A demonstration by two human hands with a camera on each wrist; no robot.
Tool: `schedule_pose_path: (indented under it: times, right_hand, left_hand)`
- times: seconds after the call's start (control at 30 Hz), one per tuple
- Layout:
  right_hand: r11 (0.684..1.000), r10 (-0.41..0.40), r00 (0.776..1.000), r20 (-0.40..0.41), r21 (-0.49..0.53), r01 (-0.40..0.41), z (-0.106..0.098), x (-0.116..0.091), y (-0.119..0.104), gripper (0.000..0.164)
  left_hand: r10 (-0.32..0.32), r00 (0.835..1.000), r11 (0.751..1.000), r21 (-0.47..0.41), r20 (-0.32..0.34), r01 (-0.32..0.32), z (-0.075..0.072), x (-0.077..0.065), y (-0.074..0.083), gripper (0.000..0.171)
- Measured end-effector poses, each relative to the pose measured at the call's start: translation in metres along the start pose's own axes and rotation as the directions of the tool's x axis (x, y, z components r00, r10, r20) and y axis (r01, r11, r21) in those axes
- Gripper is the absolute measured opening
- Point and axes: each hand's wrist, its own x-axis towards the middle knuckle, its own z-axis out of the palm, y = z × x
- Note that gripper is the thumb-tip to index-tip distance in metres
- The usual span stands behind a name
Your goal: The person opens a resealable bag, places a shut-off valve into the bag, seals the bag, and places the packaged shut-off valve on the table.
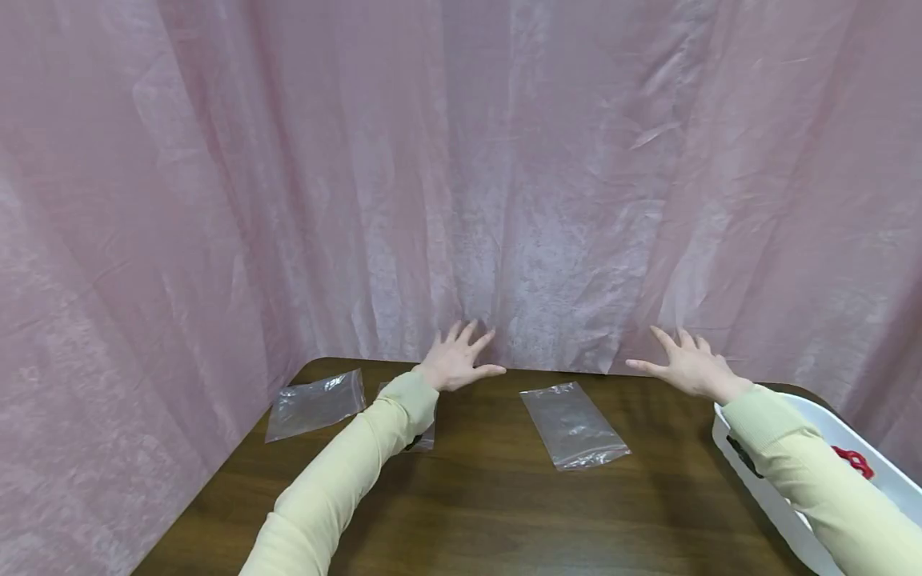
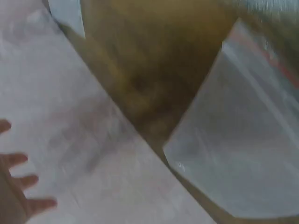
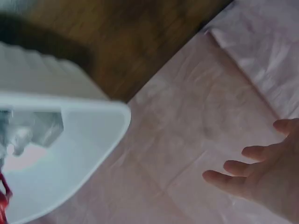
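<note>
My left hand reaches out toward the far table edge with its fingers spread and nothing in them. Over by the white bin, my right hand is held out the same way, palm down and bare. Between the two hands a clear zip bag lies flat on the table. Another clear bag lies at the far left corner. A third bag is partly hidden under the left forearm. In the left wrist view, a flat bag with a red stripe along its closure lies near the table edge.
A white plastic bin stands at the right, partly behind the right sleeve. Inside it are a red object and some clear plastic. Pink curtains hang along the far and left sides of the brown wooden table.
</note>
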Motion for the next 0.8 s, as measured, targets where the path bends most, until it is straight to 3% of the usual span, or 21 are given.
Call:
schedule_pose_path:
  times: [0.07,0.13,0.27,0.43,0.6,0.7,0.8]
  right_hand:
    - [1.000,-0.029,0.999,-0.017,0.010,0.030,0.003,-0.006,-0.001,0.092]
    - [0.998,-0.049,0.999,-0.020,0.042,0.050,0.007,-0.010,-0.003,0.091]
    - [0.987,-0.065,0.998,0.000,0.148,0.064,0.016,-0.016,-0.010,0.090]
    - [0.950,-0.065,0.997,0.050,0.308,0.046,0.028,-0.018,-0.022,0.087]
    - [0.856,-0.013,0.980,0.199,0.509,-0.092,0.040,-0.023,-0.034,0.085]
    - [0.795,0.027,0.963,0.269,0.577,-0.184,0.048,-0.023,-0.037,0.084]
    - [0.759,0.054,0.949,0.310,0.605,-0.241,0.055,-0.023,-0.036,0.083]
  left_hand:
    - [0.121,0.993,0.991,0.055,0.001,-0.121,0.003,-0.003,0.010,0.075]
    - [0.225,0.974,0.967,0.123,0.007,-0.225,0.006,-0.005,0.022,0.072]
    - [0.355,0.935,0.912,0.216,0.015,-0.350,0.011,-0.007,0.044,0.069]
    - [0.448,0.893,0.849,0.291,0.050,-0.442,0.019,-0.007,0.065,0.068]
    - [0.503,0.851,0.780,0.346,0.151,-0.522,0.031,-0.007,0.079,0.067]
    - [0.516,0.837,0.760,0.353,0.182,-0.546,0.037,-0.007,0.086,0.065]
    - [0.522,0.830,0.751,0.354,0.197,-0.557,0.039,-0.005,0.091,0.065]
